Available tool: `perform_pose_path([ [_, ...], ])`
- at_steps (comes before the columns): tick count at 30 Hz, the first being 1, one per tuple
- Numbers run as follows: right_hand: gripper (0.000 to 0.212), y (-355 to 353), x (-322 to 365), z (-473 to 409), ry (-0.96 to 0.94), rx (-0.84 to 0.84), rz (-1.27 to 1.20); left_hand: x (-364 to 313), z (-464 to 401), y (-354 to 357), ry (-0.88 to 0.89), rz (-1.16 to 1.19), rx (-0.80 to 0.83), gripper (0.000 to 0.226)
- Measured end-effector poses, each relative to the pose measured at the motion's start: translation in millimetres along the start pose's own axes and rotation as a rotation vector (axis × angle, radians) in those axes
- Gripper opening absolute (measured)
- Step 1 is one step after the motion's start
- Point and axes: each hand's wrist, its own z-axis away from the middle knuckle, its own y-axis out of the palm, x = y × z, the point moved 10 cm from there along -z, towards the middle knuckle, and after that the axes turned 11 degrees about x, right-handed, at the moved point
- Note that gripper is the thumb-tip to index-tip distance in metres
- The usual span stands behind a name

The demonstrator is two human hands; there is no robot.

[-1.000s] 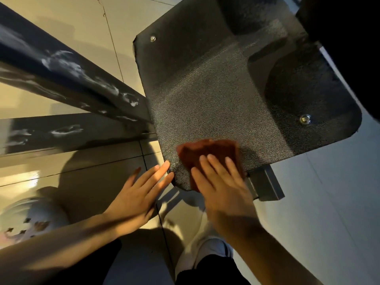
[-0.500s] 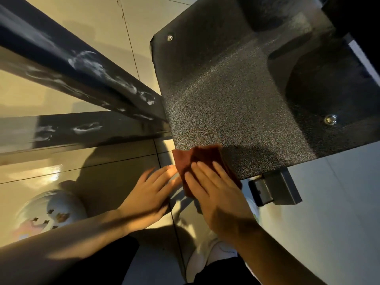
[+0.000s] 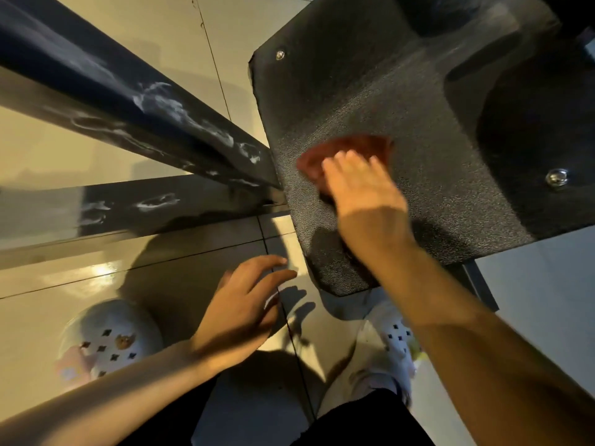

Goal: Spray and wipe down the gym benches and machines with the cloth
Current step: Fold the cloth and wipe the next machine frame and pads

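The right hand (image 3: 363,185) presses the reddish cloth (image 3: 346,152) flat, fingers straight rather than curled in a grip, onto the middle of the black textured machine plate (image 3: 402,101). The left hand (image 3: 241,304) hovers open and empty above the tiled floor (image 3: 161,37). Judging by this, wiping of the plate is under way; the dark frame beams (image 3: 154,104) beside it show white streaks and probably need wiping next.

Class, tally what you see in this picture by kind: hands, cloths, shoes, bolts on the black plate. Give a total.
Hands: 2, left hand, right hand
Cloths: 1, red cloth
Shoes: 2
Bolts: 2
Total: 7
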Motion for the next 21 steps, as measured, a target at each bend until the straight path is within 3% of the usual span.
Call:
perform_pose_path([
  [4, 0.059, -37.9, -93.6, 6.5, 0.348, -0.031, 0.001, -12.5, -5.9, 6.6, 0.096, -0.036, -0.007, 0.041],
  [7, 0.06, -35.9, -92.8, 22.1, 0.394, -0.062, 0.029, -12.9, -6.9, 6.7, 0.099, -0.025, -0.035, 0.042],
  [10, 0.053, -1.9, -30.0, 38.0, 0.17, -0.067, 0.051, -12.9, -7.4, 3.2, 0.082, -0.018, -0.056, 0.041],
  [13, 0.055, 45.5, 41.9, 63.4, -0.167, 0.096, 0.084, -15.7, -5.6, -2.0, 0.08, -0.015, -0.091, 0.037],
  [15, 0.062, 51.5, 46.9, 70.1, -0.238, 0.156, 0.062, -19.8, -4.9, -4.6, 0.098, -0.002, -0.135, 0.033],
  [17, 0.052, 31.4, 20.1, 68.1, -0.184, 0.085, 0.002, -23.7, -6.2, -1.5, 0.125, 0.028, -0.156, 0.034],
  [21, 0.05, -30.9, -86.8, 82.0, 0.176, -0.137, -0.063, -37.9, -15.3, 18.6, 0.204, 0.002, -0.076, 0.043],
])
